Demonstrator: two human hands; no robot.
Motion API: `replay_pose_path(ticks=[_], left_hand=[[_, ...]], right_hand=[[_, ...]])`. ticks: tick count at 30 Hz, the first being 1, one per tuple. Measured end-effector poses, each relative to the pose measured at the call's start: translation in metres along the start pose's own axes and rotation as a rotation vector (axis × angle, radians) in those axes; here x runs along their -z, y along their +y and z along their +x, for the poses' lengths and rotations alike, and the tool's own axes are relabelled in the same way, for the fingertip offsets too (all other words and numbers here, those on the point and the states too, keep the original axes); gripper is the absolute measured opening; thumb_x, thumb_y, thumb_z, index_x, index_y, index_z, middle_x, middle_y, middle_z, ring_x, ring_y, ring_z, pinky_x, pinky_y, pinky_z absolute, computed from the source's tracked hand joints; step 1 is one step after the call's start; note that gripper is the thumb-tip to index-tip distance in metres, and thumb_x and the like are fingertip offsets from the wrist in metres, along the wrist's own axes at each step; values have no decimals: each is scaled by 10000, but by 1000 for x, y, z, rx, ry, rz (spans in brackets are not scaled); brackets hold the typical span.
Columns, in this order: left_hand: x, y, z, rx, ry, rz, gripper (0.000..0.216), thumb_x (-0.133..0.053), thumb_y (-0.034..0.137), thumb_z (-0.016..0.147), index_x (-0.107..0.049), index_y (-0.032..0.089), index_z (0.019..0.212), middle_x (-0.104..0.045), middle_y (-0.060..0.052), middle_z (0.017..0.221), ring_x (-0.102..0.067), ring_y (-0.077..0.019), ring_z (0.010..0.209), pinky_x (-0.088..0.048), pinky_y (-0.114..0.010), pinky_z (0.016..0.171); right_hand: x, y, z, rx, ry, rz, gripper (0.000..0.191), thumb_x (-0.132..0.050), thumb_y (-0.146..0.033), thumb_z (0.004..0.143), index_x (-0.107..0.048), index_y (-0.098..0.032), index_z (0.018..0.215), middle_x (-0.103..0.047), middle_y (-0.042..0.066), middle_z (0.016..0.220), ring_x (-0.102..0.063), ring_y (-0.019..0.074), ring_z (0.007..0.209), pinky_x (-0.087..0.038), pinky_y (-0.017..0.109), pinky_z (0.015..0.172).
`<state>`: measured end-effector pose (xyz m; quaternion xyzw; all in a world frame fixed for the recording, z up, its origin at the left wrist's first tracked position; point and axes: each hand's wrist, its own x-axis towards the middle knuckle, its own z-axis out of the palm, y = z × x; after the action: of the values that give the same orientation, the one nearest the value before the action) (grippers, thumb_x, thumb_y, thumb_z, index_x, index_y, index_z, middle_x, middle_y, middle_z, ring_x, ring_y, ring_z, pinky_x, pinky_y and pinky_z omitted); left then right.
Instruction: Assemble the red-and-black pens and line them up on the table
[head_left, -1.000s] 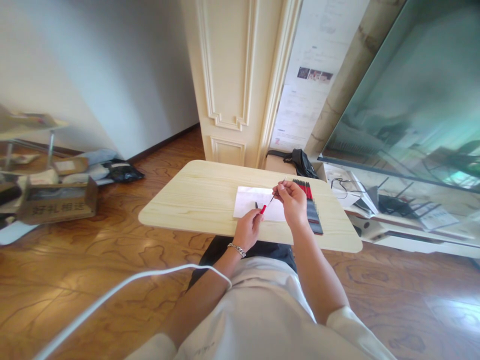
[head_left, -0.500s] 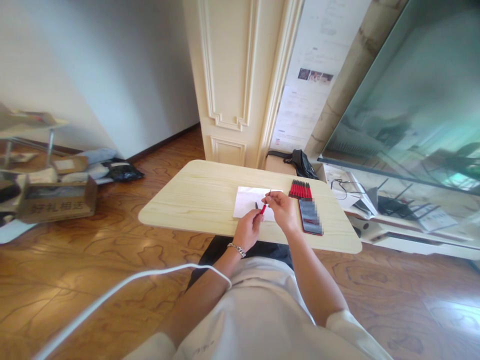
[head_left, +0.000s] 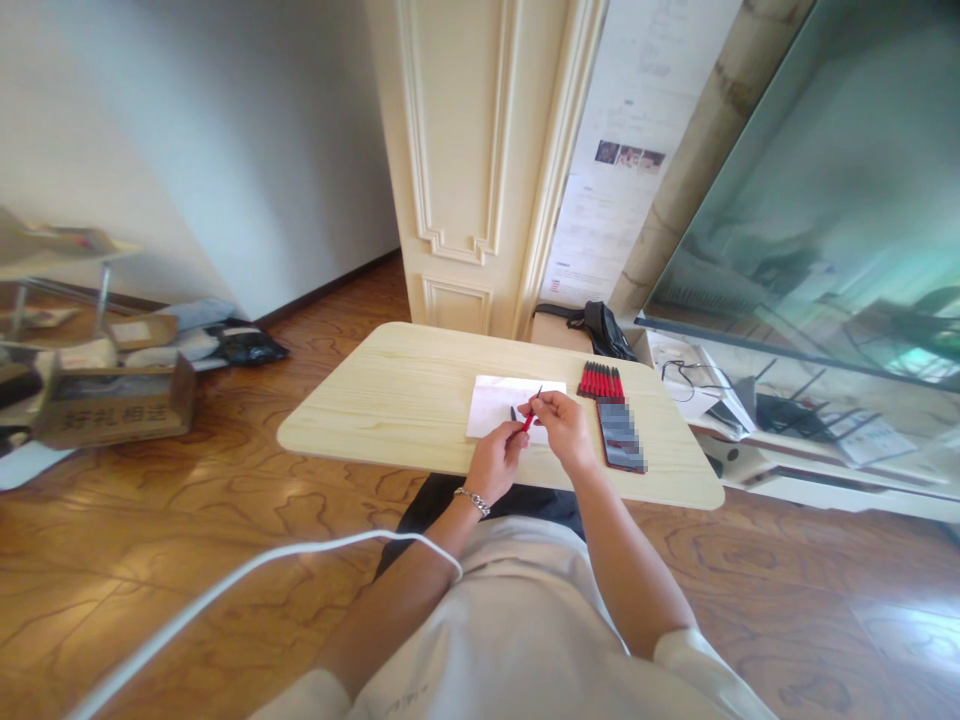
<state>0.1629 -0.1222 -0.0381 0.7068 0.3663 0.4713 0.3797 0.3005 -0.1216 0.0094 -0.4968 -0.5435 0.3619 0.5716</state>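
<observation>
Both of my hands meet over a white sheet of paper [head_left: 499, 400] on a small light-wood table [head_left: 390, 390]. My left hand [head_left: 495, 462], with a bracelet on its wrist, pinches the lower end of a red pen [head_left: 529, 417]. My right hand [head_left: 564, 428] is closed on the same pen from the right, with its thin dark tip sticking up past the fingers. A small dark piece [head_left: 513, 411] lies on the paper just left of the pen. To the right of my right hand lies a row of several red pens [head_left: 600, 381] and a dark flat case [head_left: 621, 436].
A white cable [head_left: 247, 575] runs across my lap. A cardboard box [head_left: 112, 405] and bags sit on the wooden floor at left. Behind the table stand a cream panelled pillar [head_left: 480, 150], a black bag [head_left: 600, 325] and a low glass stand with routers [head_left: 780, 410] at right.
My right hand came down and left from above the pen row to meet my left hand, pushing the thin inner part into the red pen. The left hand barely moved.
</observation>
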Motion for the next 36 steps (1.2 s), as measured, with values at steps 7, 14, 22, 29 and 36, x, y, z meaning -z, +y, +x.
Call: replay_pose_path(ticks=[7,14,22,29,36], left_hand=[[0,-2,0,7,9,-6,245,-467,369,902,-613,187,977,-690,-52,804,-655,-163,735,-513,-268,698],[0,-4,1,6,21,8,232,-466,347,904,-613,186,986,-693,-51,805,-658,-160,734,-513,-261,694],[-1,-5,-1,28,12,-24,253,-464,369,905,-610,182,995,-699,-55,811,-667,-164,736,-520,-271,705],[1,-5,0,58,21,-58,282,-448,408,911,-589,189,1021,-697,-64,866,-682,-174,795,-529,-283,735],[1,-6,0,56,45,-65,293,-468,428,896,-598,190,1007,-702,-65,846,-687,-182,776,-541,-285,720]], right_hand=[[-2,7,1,0,81,-60,300,-585,-459,791,-588,-164,840,-717,87,844,-648,172,734,-485,270,623],[4,5,1,14,-24,-44,272,-528,-433,833,-612,-174,841,-705,66,879,-630,149,752,-485,255,631],[5,11,2,15,-16,-63,269,-613,-439,775,-622,-174,817,-698,51,807,-621,149,712,-482,259,628],[17,21,20,-74,-46,-208,329,-488,-448,847,-639,-170,938,-697,65,899,-634,159,758,-480,268,643],[7,41,47,-181,-89,-1018,213,-565,-343,788,-693,-191,865,-700,101,932,-629,229,904,-436,313,769]])
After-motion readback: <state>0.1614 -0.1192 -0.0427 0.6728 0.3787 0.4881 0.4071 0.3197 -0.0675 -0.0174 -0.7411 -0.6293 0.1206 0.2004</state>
